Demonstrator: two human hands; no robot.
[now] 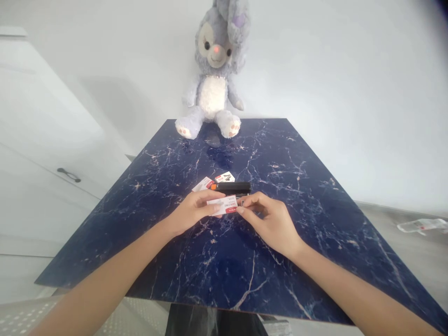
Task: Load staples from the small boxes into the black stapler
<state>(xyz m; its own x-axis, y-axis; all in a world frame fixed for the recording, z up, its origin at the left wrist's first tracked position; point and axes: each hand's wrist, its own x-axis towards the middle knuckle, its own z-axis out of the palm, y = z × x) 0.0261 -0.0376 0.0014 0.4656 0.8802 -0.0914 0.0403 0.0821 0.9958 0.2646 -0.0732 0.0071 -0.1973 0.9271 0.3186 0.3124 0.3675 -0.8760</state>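
My left hand (194,207) is closed around a small white-and-red box (227,205), apparently a staple box, held just above the table. At the box's right end is my right hand (271,221), thumb and forefinger pinched close together. A tiny greyish bit shows between those fingertips, too small to name. Just beyond the hands lies a black stapler-like tool (233,187) with an orange end, its lower side partly hidden. Behind the left fingers rests another white-and-red box (203,184), and a smaller white box (225,177) with a dark picture sits beside it.
A grey plush rabbit (213,88) sits at the far edge of the dark blue marbled table (227,261), against the wall. White cabinets (38,186) stand on the left. A clear plastic item (422,226) lies beyond the right edge, lower down.
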